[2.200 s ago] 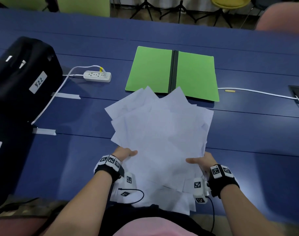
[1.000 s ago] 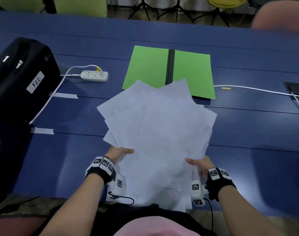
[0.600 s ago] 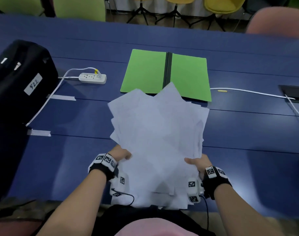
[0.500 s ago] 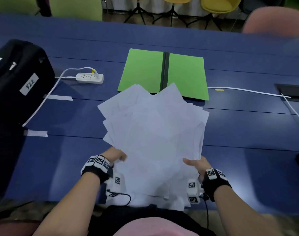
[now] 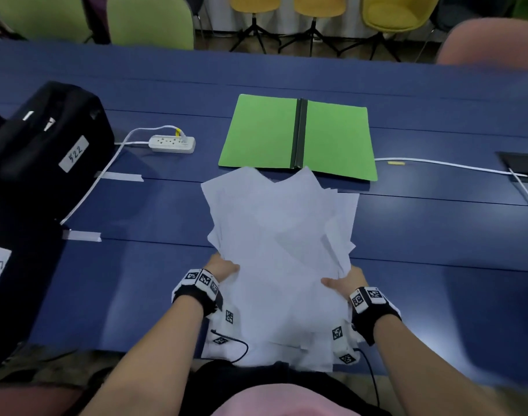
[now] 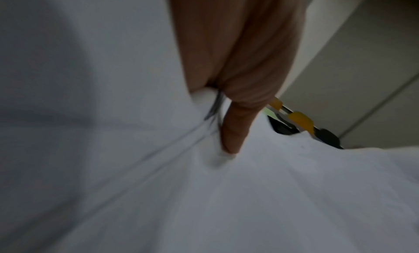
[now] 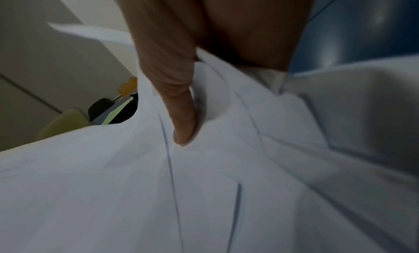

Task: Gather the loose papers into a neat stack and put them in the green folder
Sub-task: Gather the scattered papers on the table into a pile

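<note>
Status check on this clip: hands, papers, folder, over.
Left hand and right hand both grip the papers, one per side. Sheets fanned, not squared. Green folder open on the table, nothing inside; path clear.

your papers (image 5: 280,253) have bunched narrower, their far corners pulled back off the green folder (image 5: 262,133).

Ahead of you, bare blue table (image 5: 436,235) lies open to the right of the fanned white sheets (image 5: 280,235). Leftward, a black bag (image 5: 46,151), white power strip (image 5: 172,144) and its cord (image 5: 88,190) crowd the way.
</note>
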`<state>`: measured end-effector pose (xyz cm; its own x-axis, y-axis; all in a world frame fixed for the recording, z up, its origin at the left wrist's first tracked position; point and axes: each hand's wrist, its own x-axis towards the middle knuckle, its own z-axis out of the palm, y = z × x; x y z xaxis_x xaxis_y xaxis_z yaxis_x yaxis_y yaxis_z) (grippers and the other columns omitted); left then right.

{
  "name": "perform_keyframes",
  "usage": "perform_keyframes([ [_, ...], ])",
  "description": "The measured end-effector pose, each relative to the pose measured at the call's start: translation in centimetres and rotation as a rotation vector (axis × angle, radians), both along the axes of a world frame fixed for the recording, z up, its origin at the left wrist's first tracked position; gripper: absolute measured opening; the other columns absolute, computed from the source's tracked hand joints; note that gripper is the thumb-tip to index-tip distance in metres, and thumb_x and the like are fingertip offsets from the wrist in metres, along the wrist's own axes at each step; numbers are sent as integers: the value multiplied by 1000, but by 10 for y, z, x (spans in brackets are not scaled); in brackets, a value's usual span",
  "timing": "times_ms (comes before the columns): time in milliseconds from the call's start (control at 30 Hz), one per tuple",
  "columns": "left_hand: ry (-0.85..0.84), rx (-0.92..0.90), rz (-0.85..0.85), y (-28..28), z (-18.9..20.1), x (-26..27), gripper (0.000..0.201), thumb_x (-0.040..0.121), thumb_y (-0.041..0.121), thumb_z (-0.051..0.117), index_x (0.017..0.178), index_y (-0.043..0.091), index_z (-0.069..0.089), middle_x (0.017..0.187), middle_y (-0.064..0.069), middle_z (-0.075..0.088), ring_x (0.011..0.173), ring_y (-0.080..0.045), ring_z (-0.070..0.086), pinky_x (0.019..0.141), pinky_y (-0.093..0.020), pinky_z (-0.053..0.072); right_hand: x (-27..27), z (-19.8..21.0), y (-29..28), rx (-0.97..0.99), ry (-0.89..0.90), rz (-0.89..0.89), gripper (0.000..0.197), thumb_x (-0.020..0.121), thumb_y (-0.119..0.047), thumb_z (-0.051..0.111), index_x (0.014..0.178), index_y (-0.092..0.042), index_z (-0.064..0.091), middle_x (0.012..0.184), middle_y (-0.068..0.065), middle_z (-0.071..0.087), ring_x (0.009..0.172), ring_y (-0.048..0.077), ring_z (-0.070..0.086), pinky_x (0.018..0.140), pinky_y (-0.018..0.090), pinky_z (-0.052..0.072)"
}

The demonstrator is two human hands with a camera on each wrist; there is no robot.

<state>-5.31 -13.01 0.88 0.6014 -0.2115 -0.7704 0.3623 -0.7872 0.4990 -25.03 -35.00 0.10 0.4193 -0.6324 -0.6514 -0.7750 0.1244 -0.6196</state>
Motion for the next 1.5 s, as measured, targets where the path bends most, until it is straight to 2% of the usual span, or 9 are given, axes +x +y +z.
perform_keyframes([
  [200, 11, 147, -171, 22, 25, -3, 46, 82, 44, 69, 68, 6, 47, 55, -8, 45, 45, -20, 42, 46, -25, 32, -29, 7, -1, 207, -61, -44, 39, 73, -12, 80, 107, -3, 63, 103, 15, 68, 79, 27, 65, 60, 31, 55],
  [267, 118, -64, -14, 24, 27, -7, 41, 80, 40, 72, 76, 4, 55, 46, -2, 56, 39, -15, 52, 42, -19, 37, -34, 17, -3, 280, -94, -39, 32, 79, -19, 74, 106, -13, 58, 98, 7, 65, 73, 15, 59, 51, 25, 45],
  [433, 252, -334, 66, 16, 21, -10, 39, 80, 29, 74, 112, 9, 63, 96, -4, 75, 82, -16, 73, 68, -26, 58, -30, 17, -12, 285, -106, 130, 78, 34, -52, 91, 102, -24, 66, 102, -3, 73, 100, 20, 66, 92, 40, 51],
  [567, 109, -122, 0, 10, -21, 7, 89, 55, 52, 83, 123, 1, 56, 120, -10, 64, 110, -28, 62, 101, -42, 47, -17, 8, -7, 140, -71, 26, 44, 61, -30, 87, 95, -11, 67, 90, 10, 72, 73, 24, 63, 64, 28, 48],
  [667, 47, -97, 4, -2, 9, -6, 72, 77, 35, 73, 133, 0, 46, 136, -11, 54, 122, -29, 54, 106, -36, 42, -15, -1, -4, 47, -37, -63, 41, 67, -27, 85, 89, -1, 62, 70, 10, 61, 54, 21, 51, 41, 18, 37],
  [900, -32, -36, 72, 4, 12, -16, 88, 77, 31, 77, 142, -2, 27, 143, -10, 43, 131, -29, 44, 107, -35, 38, -14, -27, -2, -9, 65, 30, 60, 53, -29, 90, 100, -3, 64, 94, 14, 70, 87, 32, 67, 72, 39, 57],
  [1167, -32, -68, 144, 21, 2, -25, 83, 80, 31, 75, 141, -4, 30, 143, -14, 43, 133, -30, 42, 103, -34, 37, -29, -16, 10, 21, -11, 38, 36, 66, -11, 84, 95, 0, 65, 92, 15, 70, 83, 32, 66, 67, 35, 55],
  [1333, 140, -306, 284, 38, 9, -22, 49, 74, 12, 79, 116, -1, 60, 120, -16, 65, 99, -29, 66, 86, -42, 53, -41, 12, 4, 105, -191, 65, 38, 68, -7, 83, 102, -5, 67, 89, 8, 72, 78, 25, 68, 57, 31, 57],
  [1500, 149, -344, 315, 34, 31, -7, 81, 56, 34, 91, 119, -5, 58, 116, -22, 66, 106, -36, 65, 96, -50, 49, -27, 43, -4, 79, -349, 2, 31, 67, -1, 82, 93, -12, 69, 98, 12, 72, 81, 18, 72, 73, 41, 60],
])
